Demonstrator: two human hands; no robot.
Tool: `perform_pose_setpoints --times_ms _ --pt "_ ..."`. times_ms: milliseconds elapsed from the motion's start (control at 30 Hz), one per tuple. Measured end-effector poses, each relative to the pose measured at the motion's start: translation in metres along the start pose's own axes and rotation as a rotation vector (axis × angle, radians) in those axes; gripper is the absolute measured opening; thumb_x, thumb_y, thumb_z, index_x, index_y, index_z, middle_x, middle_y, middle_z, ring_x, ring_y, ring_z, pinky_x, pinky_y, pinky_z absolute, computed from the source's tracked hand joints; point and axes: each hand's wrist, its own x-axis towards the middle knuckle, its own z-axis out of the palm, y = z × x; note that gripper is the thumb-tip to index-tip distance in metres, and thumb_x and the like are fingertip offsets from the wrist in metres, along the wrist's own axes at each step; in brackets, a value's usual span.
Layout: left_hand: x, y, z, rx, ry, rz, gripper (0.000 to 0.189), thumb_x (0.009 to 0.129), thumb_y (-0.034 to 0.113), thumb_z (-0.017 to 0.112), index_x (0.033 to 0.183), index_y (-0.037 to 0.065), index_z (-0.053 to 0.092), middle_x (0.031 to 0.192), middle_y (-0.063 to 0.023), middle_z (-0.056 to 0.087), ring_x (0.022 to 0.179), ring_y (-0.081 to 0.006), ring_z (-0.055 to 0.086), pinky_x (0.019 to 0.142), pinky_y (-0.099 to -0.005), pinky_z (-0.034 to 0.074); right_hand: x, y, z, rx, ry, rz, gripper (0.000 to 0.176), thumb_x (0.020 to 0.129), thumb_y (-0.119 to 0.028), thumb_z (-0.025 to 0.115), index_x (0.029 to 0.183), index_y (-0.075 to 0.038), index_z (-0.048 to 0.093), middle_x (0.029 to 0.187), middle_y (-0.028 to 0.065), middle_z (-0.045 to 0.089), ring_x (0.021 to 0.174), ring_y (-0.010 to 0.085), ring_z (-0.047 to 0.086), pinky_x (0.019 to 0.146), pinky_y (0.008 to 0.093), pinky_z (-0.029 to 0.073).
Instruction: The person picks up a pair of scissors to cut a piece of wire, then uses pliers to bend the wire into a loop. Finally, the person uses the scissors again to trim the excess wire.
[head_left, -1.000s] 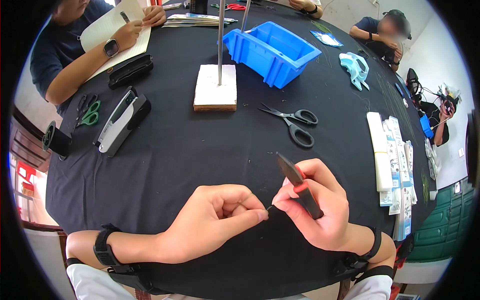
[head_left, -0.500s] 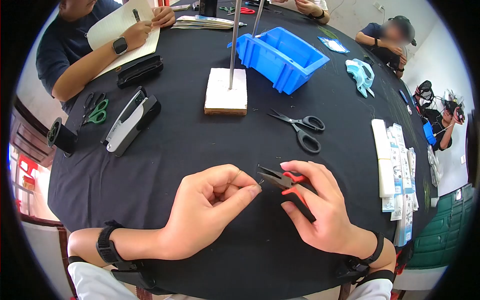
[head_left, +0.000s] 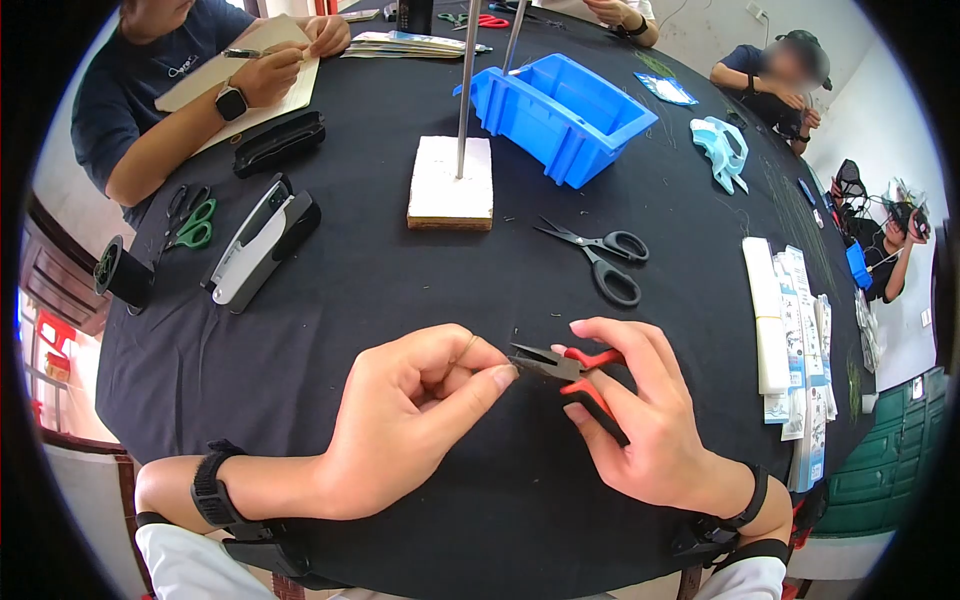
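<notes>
My left hand [head_left: 415, 420] is closed in a pinch, thumb against index finger. A thin strand [head_left: 468, 346] runs over its fingers; its end at the fingertips is too small to make out clearly. In my right hand [head_left: 645, 410] are pliers [head_left: 562, 366] with red and black handles, the fingers and thumb around the grips. The dark jaws point left, slightly parted, with their tips right at my left fingertips. Black scissors [head_left: 612, 262] lie spread on the black cloth beyond my right hand.
Beyond my hands, a metal rod rises from a white block [head_left: 450, 185] beside a blue bin [head_left: 570, 125]. Left are a stapler [head_left: 262, 245], green-handled scissors [head_left: 195, 225] and a black spool [head_left: 122, 270]. Long packets [head_left: 795, 340] lie right. Other people sit around the table.
The pliers have shifted slightly left, bringing their jaws to my left fingertips. At the upper left, a person's pen has swung from upright to nearly level.
</notes>
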Motion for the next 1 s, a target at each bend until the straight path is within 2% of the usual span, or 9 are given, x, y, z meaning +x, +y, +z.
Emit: perform_pose_setpoints --times_ms 67,167,267,600,767,900,1000 --pt "0.0007 0.0014 -0.0019 -0.003 0.006 -0.023 0.008 0.089 0.004 0.06 0.09 -0.003 0.062 0.064 0.0041 0.053 0.054 0.002 0.04 0.047 -0.0161 0.029 0.0005 0.0001 -0.0016 -0.031 0.0 0.0 0.036 0.063 0.005 0.067 0.099 0.003 0.065 0.119 0.016 0.05 0.102 0.0317 0.051 0.085 0.0373 0.043" --pt "0.0011 0.0009 -0.0024 -0.006 0.022 -0.015 0.008 0.089 0.004 0.06 0.089 -0.003 0.062 0.064 0.0044 0.053 0.055 0.0022 0.04 0.048 -0.0161 0.029 0.0005 0.0005 -0.0027 -0.07 0.0 0.0 0.036 0.063 0.005 0.067 0.099 0.002 0.065 0.119 0.0157 0.05 0.102 0.0318 0.051 0.087 0.038 0.042" --pt "0.001 0.0016 -0.002 -0.012 0.026 0.001 0.008 0.088 0.005 0.06 0.089 -0.003 0.062 0.063 0.0047 0.052 0.055 0.0023 0.04 0.049 -0.0161 0.029 -0.0012 0.0035 -0.0012 -0.024 0.007 0.016 0.029 0.066 -0.002 0.071 0.094 0.002 0.064 0.119 0.0143 0.05 0.106 0.0314 0.05 0.092 0.0446 0.037" --pt "0.0008 0.0009 -0.0031 0.033 0.012 0.05 0.008 0.088 0.005 0.061 0.09 -0.003 0.062 0.063 0.0045 0.052 0.055 0.0018 0.041 0.049 -0.016 0.03 -0.0005 0.0025 -0.0013 -0.016 -0.003 -0.007 0.032 0.064 -0.001 0.071 0.095 0.001 0.065 0.116 0.0132 0.051 0.101 0.0296 0.052 0.089 0.042 0.039" --pt "0.0026 0.0013 -0.0048 -0.073 -0.055 -0.043 0.012 0.09 0.008 0.058 0.091 -0.004 0.061 0.063 0.0028 0.051 0.05 -0.0005 0.04 0.044 -0.0173 0.027 -0.001 0.0035 -0.0008 -0.009 0.019 0.01 0.033 0.065 -0.002 0.07 0.097 0.001 0.065 0.117 0.0131 0.051 0.103 0.03 0.051 0.091 0.0438 0.038" --pt "0.0053 0.0036 -0.007 -0.209 -0.083 -0.144 0.014 0.091 0.01 0.057 0.09 -0.004 0.06 0.062 0.0024 0.048 0.046 -0.0016 0.036 0.041 -0.0186 0.024 0.0002 0.0018 -0.0054 -0.081 -0.011 0.007 0.038 0.066 0.004 0.065 0.103 0.0 0.065 0.117 0.0148 0.051 0.109 0.0316 0.05 0.098 0.0456 0.036" --pt "0.006 0.002 -0.0066 -0.262 -0.082 -0.149 0.013 0.091 0.01 0.057 0.09 -0.003 0.059 0.062 0.0024 0.048 0.045 -0.0014 0.034 0.041 -0.019 0.023 0.0001 0.0018 -0.0048 -0.072 -0.023 0.008 0.039 0.066 0.002 0.066 0.105 -0.001 0.065 0.117 0.0146 0.051 0.111 0.0314 0.049 0.1 0.0475 0.033"
